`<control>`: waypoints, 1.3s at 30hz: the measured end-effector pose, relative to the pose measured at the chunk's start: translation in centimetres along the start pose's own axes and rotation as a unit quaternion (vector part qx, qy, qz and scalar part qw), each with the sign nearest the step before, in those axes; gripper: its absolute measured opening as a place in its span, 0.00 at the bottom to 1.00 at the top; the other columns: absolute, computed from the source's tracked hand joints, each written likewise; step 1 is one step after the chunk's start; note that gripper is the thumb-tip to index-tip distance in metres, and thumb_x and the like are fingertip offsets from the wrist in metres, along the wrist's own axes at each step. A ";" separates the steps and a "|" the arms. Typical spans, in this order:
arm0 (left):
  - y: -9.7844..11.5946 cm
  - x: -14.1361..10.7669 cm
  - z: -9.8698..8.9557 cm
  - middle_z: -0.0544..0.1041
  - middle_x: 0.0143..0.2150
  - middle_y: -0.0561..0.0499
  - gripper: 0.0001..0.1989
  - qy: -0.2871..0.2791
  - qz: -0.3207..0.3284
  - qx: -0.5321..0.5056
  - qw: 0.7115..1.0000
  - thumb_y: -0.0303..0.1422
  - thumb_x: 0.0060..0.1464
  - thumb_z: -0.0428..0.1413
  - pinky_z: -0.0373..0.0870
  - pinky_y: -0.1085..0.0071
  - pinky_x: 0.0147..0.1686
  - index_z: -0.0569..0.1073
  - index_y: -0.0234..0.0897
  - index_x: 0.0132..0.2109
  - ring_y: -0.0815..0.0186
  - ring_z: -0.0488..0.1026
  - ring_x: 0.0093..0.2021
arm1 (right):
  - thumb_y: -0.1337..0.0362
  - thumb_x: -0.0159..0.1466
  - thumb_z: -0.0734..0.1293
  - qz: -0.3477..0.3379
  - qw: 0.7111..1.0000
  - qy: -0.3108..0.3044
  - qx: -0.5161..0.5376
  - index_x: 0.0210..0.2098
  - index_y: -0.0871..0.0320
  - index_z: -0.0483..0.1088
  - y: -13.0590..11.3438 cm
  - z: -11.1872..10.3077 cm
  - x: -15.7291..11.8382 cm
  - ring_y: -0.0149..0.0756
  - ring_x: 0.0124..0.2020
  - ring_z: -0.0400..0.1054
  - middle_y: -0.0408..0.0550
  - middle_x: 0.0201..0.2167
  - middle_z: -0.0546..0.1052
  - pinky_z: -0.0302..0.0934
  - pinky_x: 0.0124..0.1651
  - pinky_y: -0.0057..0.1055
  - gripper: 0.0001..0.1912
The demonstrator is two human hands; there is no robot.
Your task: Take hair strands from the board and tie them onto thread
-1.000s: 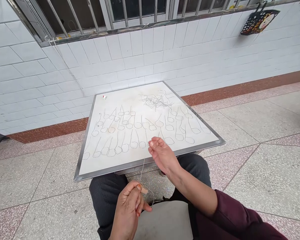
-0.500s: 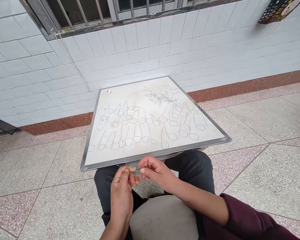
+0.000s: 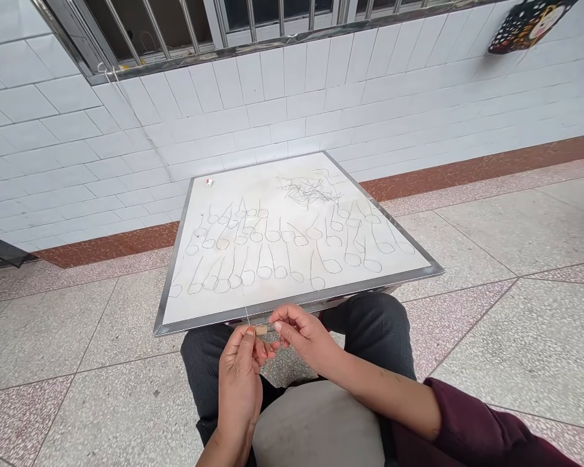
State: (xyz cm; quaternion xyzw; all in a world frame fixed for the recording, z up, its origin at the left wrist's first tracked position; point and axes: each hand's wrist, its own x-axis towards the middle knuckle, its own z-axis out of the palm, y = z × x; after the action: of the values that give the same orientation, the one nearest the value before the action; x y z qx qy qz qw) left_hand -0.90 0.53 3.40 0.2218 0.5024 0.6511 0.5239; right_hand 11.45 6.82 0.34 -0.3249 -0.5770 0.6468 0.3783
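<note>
My left hand (image 3: pixel 242 363) pinches a small tan block (image 3: pixel 261 330) between thumb and fingers, in front of the table's near edge. A thin wire (image 3: pixel 247 316) rises from that grip toward the table. My right hand (image 3: pixel 304 337) is closed at the block's right side, its thumb and fingertips pinching a thin piece that joins the block; its details are too small to tell. On the white table (image 3: pixel 253 188) lie several thin wires bent into loops with straight tails (image 3: pixel 317 282). Farther back is a tangled heap of wires (image 3: pixel 311 190).
A small white and red object (image 3: pixel 209 183) sits at the table's far left corner. Behind stands a white tiled wall (image 3: pixel 214 123) with a barred window (image 3: pixel 185 26). A black patterned basket (image 3: pixel 528 26) hangs at the upper right. My knees (image 3: pixel 374 324) are under the near edge.
The view has shifted slightly. My right hand's fingertips stay close beside the block, and both hands keep nearly the same pose. Less of the thin wire stands out above my left hand.
</note>
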 end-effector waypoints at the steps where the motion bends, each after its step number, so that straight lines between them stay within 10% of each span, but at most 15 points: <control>1: 0.0 0.1 0.1 0.68 0.22 0.57 0.15 -0.004 0.003 0.000 1.000 0.42 0.53 0.63 0.73 0.66 0.42 0.71 0.37 0.28 0.68 0.69 0.28 | 0.54 0.67 0.64 -0.006 1.000 0.001 -0.004 0.39 0.53 0.68 0.1 0.0 0.0 0.31 0.28 0.64 0.41 0.29 0.69 0.60 0.32 0.31 0.09; 16: -0.2 1.0 -0.9 0.75 0.35 0.50 0.21 -0.054 0.052 0.202 0.976 0.47 0.61 0.54 0.75 0.63 0.44 0.77 0.41 0.53 0.59 0.75 0.41 | 0.59 0.64 0.66 -0.054 0.996 0.073 -0.024 0.38 0.52 0.71 0.7 -0.4 0.6 0.28 0.23 0.61 0.42 0.31 0.69 0.59 0.24 0.27 0.05; 32: 0.8 0.6 -0.4 0.75 0.34 0.49 0.19 -0.057 0.134 0.338 0.930 0.45 0.63 0.49 0.70 0.70 0.30 0.78 0.37 0.41 0.63 0.72 0.31 | 0.59 0.65 0.67 -0.086 0.994 0.058 -0.033 0.36 0.53 0.73 0.6 -0.8 0.2 0.25 0.20 0.62 0.42 0.31 0.69 0.61 0.23 0.26 0.06; 39: -0.1 1.4 -1.1 0.69 0.28 0.55 0.18 -0.034 0.095 0.274 0.956 0.47 0.64 0.50 0.69 0.70 0.34 0.72 0.39 0.34 0.65 0.69 0.30 | 0.57 0.61 0.72 -0.036 0.996 0.000 0.084 0.44 0.52 0.72 0.5 -0.7 0.0 0.29 0.30 0.67 0.42 0.34 0.71 0.64 0.34 0.30 0.14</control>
State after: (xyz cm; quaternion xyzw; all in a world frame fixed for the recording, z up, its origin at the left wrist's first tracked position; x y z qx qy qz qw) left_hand -2.26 1.30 2.58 0.4260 0.6197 0.5273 0.3955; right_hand 12.00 7.19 -0.22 -0.2710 -0.5319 0.6789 0.4274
